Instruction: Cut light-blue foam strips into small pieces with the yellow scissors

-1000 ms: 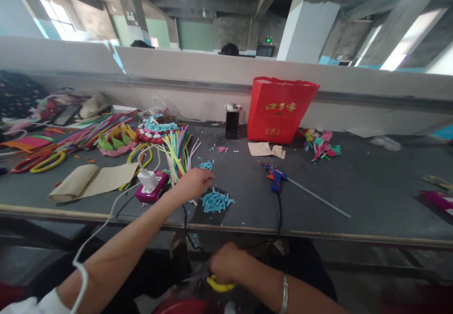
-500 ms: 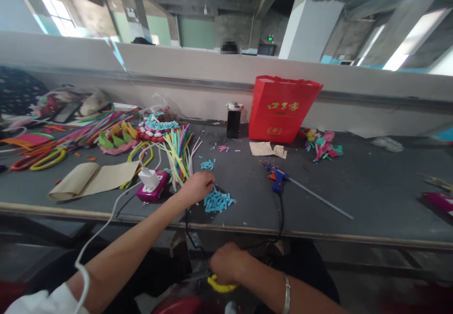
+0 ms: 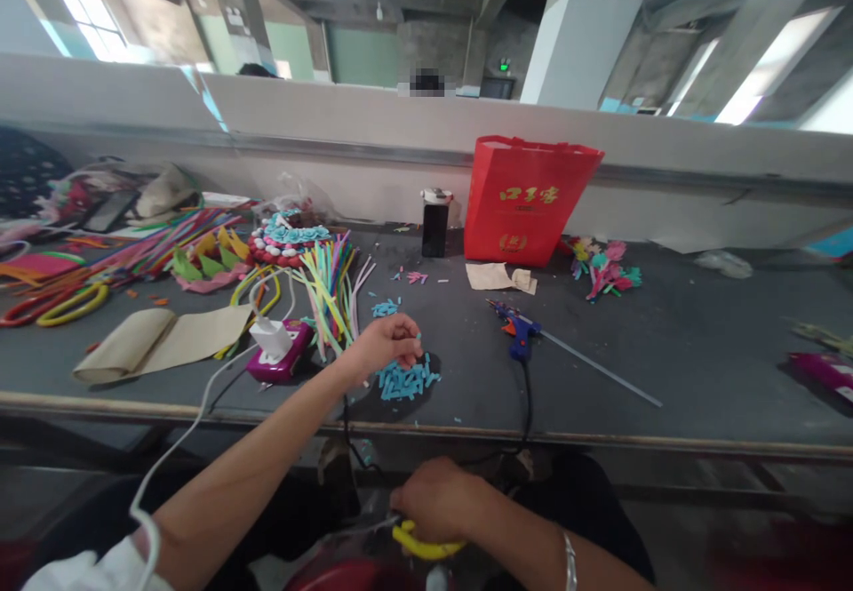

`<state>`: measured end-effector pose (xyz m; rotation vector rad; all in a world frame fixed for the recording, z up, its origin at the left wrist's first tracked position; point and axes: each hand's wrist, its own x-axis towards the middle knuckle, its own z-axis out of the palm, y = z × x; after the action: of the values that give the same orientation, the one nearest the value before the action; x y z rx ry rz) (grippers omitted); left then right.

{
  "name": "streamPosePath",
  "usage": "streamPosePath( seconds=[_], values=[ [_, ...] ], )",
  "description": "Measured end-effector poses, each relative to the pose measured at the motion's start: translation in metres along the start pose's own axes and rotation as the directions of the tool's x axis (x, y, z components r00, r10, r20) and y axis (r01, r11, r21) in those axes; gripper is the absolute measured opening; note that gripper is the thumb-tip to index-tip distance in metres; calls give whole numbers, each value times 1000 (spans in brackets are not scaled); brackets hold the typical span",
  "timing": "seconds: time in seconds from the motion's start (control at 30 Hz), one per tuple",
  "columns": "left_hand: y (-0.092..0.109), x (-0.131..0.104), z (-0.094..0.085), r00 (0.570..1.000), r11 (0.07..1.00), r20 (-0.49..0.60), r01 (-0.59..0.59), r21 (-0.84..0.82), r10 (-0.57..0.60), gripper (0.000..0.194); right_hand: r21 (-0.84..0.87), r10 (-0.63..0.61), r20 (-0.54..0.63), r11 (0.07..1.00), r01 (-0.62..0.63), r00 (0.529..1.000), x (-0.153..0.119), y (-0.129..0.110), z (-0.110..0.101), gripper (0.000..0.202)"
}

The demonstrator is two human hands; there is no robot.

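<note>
Fingertips [image 3: 409,351] nearly closed, our left hand [image 3: 386,342] pinched a tiny blue piece [image 3: 418,337] by a heap of short blue strips [image 3: 405,382] on the dark grey tabletop [image 3: 600,333]; below its edge, our fisted right hand [image 3: 436,495] gripped a yellow-handled tool [image 3: 425,549].

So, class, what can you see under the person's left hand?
Just below the left hand, a pile of blue pieces shows on the dark tabletop. Whatever the hand itself covers cannot be seen.

Red bag [image 3: 531,223] printed with large gold Chinese characters [image 3: 530,194], apparently 口子窖, wreath emblem [image 3: 513,243] below, its character unclear, distant green sign [image 3: 505,65] too small to read
</note>
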<state>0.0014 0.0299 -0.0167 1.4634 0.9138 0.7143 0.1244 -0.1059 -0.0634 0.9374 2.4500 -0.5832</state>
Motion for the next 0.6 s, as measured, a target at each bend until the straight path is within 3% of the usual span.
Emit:
streamPosePath(
  seconds=[0.13,0.23,0.33,0.47,0.6],
  values=[
    [6,0,-5,999,972,-10,27,-233,-30,29,74,-56,-85,995,62,995,-28,16,-4,41],
    [9,6,-10,995,930,-69,45,-364,-75,24,270,-58,-255,954,129,965,-58,35,-12,43],
    [10,14,-12,993,884,-88,30,-466,-80,21,450,89,-400,886,111,912,-87,51,-18,43],
    [10,29,-3,997,818,-37,40,-574,-75,17,653,382,-602,741,156,701,-104,59,-15,39],
    [10,44,15,995,778,102,77,-624,-17,15,645,558,-730,753,128,395,-96,68,-10,39]
  ],
)
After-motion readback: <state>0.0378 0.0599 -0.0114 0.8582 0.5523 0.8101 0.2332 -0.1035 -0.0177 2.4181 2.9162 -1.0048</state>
